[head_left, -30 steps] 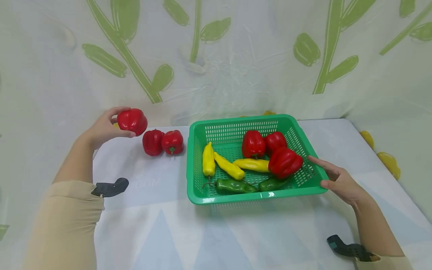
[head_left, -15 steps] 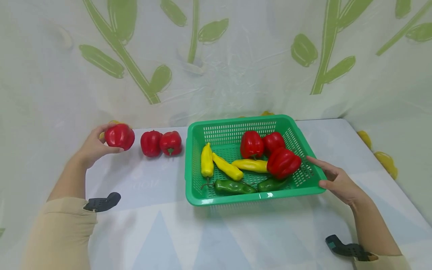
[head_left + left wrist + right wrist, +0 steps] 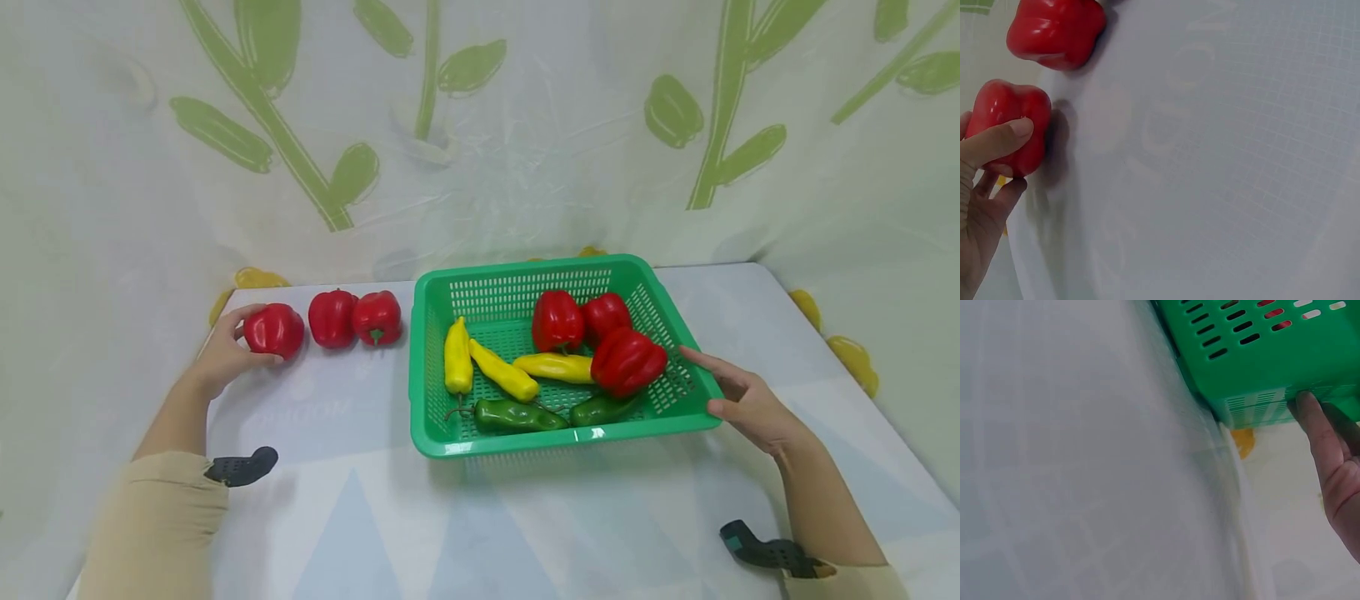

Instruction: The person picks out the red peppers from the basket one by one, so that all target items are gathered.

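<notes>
At the table's far left my left hand (image 3: 225, 354) grips a red bell pepper (image 3: 276, 332), thumb across its near side in the left wrist view. Whether that pepper touches the table I cannot tell. Two more red bell peppers, one (image 3: 332, 319) and another (image 3: 377, 317), sit side by side to its right. My right hand (image 3: 757, 408) rests on the right end of a green plastic basket (image 3: 480, 447), index finger extended and thumb at the near corner. In the right wrist view a straight finger (image 3: 1319, 428) touches the basket's outside; the thumb is hidden.
Inside the basket are several red bell peppers (image 3: 557, 323), several long yellow peppers (image 3: 504, 372) and dark green peppers (image 3: 521, 415). The pale cloth-covered table (image 3: 405, 533) meets a leaf-patterned curtain (image 3: 517, 167) at the back.
My left hand has lowered the red bell pepper toward the tabletop, first moving left and down, then slightly right. The right hand stays at the basket. The view has shifted slightly.
</notes>
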Demonstrator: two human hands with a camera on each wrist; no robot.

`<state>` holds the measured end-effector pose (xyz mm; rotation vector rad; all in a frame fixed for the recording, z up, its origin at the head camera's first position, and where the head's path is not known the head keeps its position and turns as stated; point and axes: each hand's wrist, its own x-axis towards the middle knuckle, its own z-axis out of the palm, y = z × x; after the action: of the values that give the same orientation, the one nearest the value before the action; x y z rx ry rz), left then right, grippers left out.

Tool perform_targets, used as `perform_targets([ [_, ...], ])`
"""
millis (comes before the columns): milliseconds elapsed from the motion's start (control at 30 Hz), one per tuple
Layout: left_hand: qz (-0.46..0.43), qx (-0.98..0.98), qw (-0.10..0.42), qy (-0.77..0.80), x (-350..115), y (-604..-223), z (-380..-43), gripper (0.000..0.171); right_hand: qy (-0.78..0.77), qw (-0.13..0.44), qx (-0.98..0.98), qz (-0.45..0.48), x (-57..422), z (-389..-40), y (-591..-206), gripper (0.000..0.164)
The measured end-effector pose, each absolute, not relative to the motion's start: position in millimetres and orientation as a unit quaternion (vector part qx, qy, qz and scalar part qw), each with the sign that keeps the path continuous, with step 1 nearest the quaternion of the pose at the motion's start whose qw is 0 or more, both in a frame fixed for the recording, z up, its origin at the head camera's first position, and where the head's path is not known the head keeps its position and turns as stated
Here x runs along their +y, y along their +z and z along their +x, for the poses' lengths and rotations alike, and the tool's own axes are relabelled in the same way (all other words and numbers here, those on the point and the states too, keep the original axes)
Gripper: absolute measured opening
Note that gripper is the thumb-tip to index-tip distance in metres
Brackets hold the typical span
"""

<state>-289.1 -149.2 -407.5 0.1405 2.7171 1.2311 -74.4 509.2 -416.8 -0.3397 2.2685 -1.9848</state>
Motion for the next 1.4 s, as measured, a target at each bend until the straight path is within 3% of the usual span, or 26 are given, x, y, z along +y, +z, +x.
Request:
perform_targets([
  [733, 0.082, 0.906, 0.051, 0.412, -136.8, -417.5, -302.4, 0.098, -0.656, 0.052, 0.745, -0.111, 511.7, -73.5, -422.6, 0.055],
  [1400, 0.094, 0.911, 0.069, 0.396, -131.5, -408.4, -303.3, 0.103, -0.652, 0.049, 0.749, -0.108, 512.2, -73.9, -421.9, 0.054],
])
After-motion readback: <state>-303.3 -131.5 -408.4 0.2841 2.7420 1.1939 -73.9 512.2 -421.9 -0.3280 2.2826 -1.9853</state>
